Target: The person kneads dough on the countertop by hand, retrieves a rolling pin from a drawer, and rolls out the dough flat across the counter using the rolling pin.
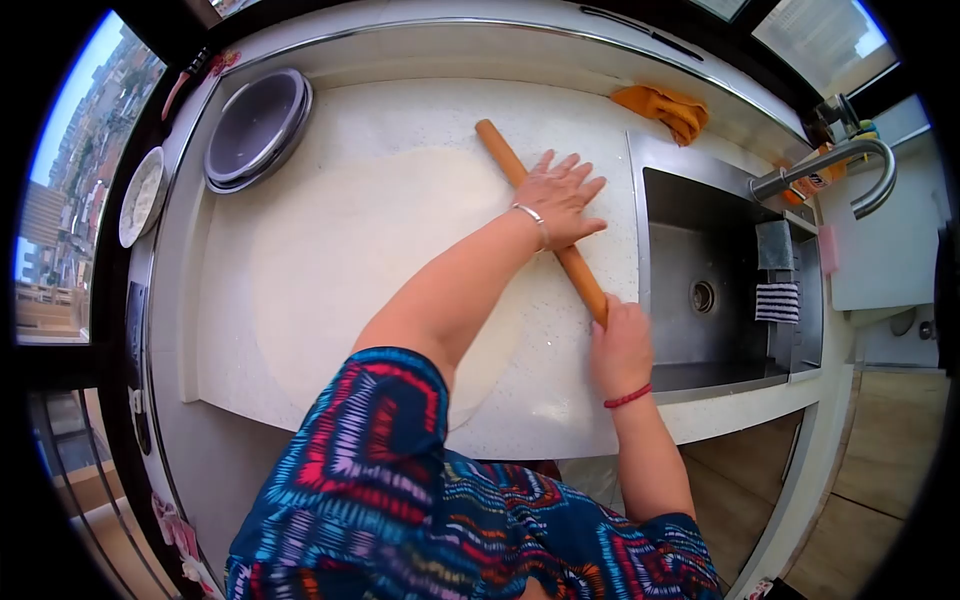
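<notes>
A long wooden rolling pin [583,280] lies slantwise on the white counter, just right of a broad, thin, round sheet of dough [340,250]. My left hand [560,200], with a silver bangle at the wrist, rests palm down across the pin's middle, fingers spread. My right hand [622,345], wearing a red bracelet, is closed around the pin's near end. My left forearm passes over the dough and hides part of it. Flour specks dot the counter [560,400] around the sheet.
Nested grey bowls [258,130] stand at the back left, with a white bowl of flour [143,197] on the ledge. An orange cloth [665,110] lies at the back. To the right are a steel sink [700,345], a faucet [820,165] and a striped cloth [777,302].
</notes>
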The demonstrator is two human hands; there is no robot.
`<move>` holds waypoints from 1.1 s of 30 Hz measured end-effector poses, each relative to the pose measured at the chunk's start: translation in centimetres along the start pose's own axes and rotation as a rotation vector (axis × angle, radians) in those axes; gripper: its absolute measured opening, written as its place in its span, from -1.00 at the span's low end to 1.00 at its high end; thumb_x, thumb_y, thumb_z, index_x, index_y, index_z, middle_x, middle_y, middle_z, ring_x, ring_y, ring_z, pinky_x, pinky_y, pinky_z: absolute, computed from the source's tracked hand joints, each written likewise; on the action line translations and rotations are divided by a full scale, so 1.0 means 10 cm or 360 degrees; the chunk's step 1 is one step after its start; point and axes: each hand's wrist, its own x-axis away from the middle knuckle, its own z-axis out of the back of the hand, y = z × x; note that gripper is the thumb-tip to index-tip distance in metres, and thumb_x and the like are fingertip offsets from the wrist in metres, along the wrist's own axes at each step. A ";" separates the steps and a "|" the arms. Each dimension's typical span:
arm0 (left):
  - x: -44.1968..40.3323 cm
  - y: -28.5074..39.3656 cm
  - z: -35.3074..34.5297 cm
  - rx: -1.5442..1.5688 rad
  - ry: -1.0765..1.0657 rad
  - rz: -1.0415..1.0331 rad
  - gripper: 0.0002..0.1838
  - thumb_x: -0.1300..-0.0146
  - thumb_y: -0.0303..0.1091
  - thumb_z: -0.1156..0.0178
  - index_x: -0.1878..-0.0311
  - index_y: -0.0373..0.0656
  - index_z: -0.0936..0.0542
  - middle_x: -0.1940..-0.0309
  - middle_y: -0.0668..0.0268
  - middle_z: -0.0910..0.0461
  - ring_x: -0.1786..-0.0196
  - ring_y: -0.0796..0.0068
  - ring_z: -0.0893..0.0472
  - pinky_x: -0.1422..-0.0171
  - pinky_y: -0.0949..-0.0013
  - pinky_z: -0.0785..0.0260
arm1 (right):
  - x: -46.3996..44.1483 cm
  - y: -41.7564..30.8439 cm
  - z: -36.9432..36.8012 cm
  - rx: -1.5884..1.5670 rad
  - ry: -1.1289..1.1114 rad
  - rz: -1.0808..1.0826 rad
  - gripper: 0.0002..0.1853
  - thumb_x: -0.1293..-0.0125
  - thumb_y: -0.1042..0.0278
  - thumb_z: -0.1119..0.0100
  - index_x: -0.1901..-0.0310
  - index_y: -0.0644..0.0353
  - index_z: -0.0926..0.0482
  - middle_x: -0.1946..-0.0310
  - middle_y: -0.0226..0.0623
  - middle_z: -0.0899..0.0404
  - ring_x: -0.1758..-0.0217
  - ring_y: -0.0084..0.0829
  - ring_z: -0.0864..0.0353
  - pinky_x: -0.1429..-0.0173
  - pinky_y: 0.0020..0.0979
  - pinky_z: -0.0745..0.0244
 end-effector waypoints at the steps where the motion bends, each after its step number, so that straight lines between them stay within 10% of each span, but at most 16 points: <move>1: 0.02 -0.05 0.00 0.0009 0.0003 0.0002 -0.30 -0.29 0.24 0.09 -0.41 0.11 -0.24 -0.45 0.30 -0.14 -0.54 0.35 0.03 -0.58 0.09 0.36 | -0.06 0.03 0.01 -0.0105 -0.0011 -0.0027 -0.57 -0.07 0.45 -0.28 -0.04 0.14 -0.51 0.17 -0.18 -0.46 0.10 -0.12 -0.44 0.03 -0.19 -0.40; 10: 1.12 -1.22 0.27 -0.0371 0.0114 0.0420 -0.23 -0.18 0.30 -0.05 -0.36 0.05 -0.32 -0.42 0.26 -0.19 -0.53 0.28 -0.01 -0.58 0.07 0.34 | -0.70 -0.47 -0.30 -0.0130 0.0224 0.0421 -0.66 -0.11 0.40 -0.26 0.03 0.07 -0.54 0.22 -0.30 -0.51 0.13 -0.19 -0.46 0.06 -0.23 -0.39; 18: 0.10 -1.48 0.29 -0.0180 0.0610 0.0617 -0.40 -0.29 0.13 -0.02 -0.28 0.00 -0.40 -0.32 0.20 -0.33 -0.43 0.25 -0.20 -0.51 0.08 0.13 | -1.61 -0.30 -0.41 0.0059 0.0374 0.0228 -0.70 -0.19 0.20 -0.22 0.05 0.07 -0.55 0.20 -0.28 -0.51 0.11 -0.18 -0.46 0.02 -0.23 -0.40; 20: 0.01 -1.44 0.56 0.0017 0.0201 0.0810 -0.44 -0.30 0.11 -0.02 -0.23 -0.03 -0.43 -0.27 0.19 -0.39 -0.33 0.22 -0.32 -0.44 0.15 -0.02 | -1.63 -0.28 -0.37 0.0004 0.0263 0.0442 -0.68 -0.18 0.20 -0.24 0.05 0.07 -0.54 0.21 -0.27 -0.51 0.12 -0.18 -0.46 0.01 -0.23 -0.40; 26: 0.87 -1.64 0.31 -0.0084 0.0306 0.0044 -0.52 -0.11 0.01 -0.25 0.00 -0.10 -0.55 -0.07 0.19 -0.49 -0.15 0.17 -0.43 -0.31 0.18 -0.19 | -1.47 -0.35 -0.30 -0.0103 -0.0039 0.0760 -0.59 -0.05 0.31 -0.35 0.03 0.05 -0.51 0.22 -0.33 -0.50 0.12 -0.25 -0.47 0.05 -0.29 -0.42; 33: 2.12 -1.89 0.39 -0.0496 0.0633 0.0626 -0.52 -0.15 -0.19 -0.22 -0.14 -0.13 -0.49 -0.11 0.20 -0.47 -0.16 0.18 -0.42 -0.27 0.15 -0.21 | -1.83 -1.20 -0.79 -0.0139 0.0261 0.1003 -0.68 -0.20 0.26 -0.21 -0.02 -0.06 -0.57 0.03 -0.37 -0.52 -0.07 -0.29 -0.44 -0.20 -0.17 -0.22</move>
